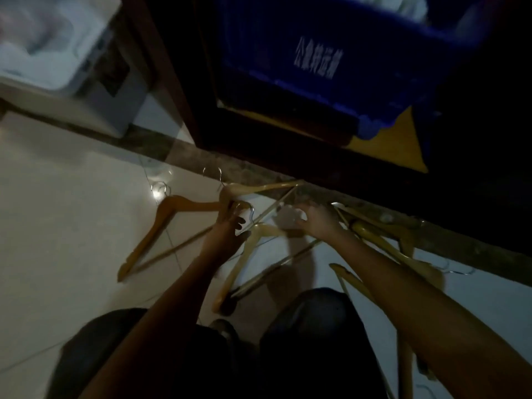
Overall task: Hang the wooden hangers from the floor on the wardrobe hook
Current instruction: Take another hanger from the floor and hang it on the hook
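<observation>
Several wooden hangers with metal hooks lie scattered on the pale tiled floor. One hanger (161, 226) lies flat at the left. My left hand (230, 223) is closed around the neck of another hanger (259, 188) by the stone threshold. A third hanger (244, 260) lies between my arms. My right hand (313, 220) reaches down onto a pile of hangers (383, 240) at the right, fingers spread and touching them; a firm grip does not show. No wardrobe hook is in view.
The dark open wardrobe (288, 139) stands straight ahead with a blue plastic crate (316, 53) inside. A white box-like appliance (66, 61) stands at the far left. My dark-clothed knees (302, 326) fill the bottom of the view.
</observation>
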Tool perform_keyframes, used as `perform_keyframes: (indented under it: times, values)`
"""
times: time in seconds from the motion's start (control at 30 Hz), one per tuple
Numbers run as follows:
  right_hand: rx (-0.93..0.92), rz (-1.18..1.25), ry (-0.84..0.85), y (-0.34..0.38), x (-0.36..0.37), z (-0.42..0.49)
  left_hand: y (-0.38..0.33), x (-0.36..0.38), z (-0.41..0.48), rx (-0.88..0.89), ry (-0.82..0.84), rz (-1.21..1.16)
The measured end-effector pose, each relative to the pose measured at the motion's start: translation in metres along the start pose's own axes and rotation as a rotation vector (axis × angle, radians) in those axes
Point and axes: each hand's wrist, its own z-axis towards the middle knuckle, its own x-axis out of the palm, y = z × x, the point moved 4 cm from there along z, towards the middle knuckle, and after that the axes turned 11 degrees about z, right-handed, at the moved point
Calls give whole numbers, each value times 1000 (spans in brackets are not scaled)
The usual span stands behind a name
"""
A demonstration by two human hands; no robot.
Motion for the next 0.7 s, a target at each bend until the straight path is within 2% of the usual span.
perform_keyframes:
  times: [0.07,0.23,0.33,0.4,0.47,0.57,0.7]
  values:
    - [-13,-37,36,-29,39,33,23,48,21,-48,1,7]
    - [-72,-244,70,-79,106,69,70,150,66,-114,138,80]
    - [-75,-337,49,-94,121,63,74,172,67,-191,103,21]
    - [-88,-293,153,-99,124,41,64,162,51,-208,99,-27]
    - [-138,-285,173,-96,115,14,53,142,39,-197,111,-23]
    - [-155,-289,41,-64,69,-27,19,91,17,-103,93,-79]
    - [-229,-161,-109,0,-26,-82,-40,-5,-14,-22,42,-160]
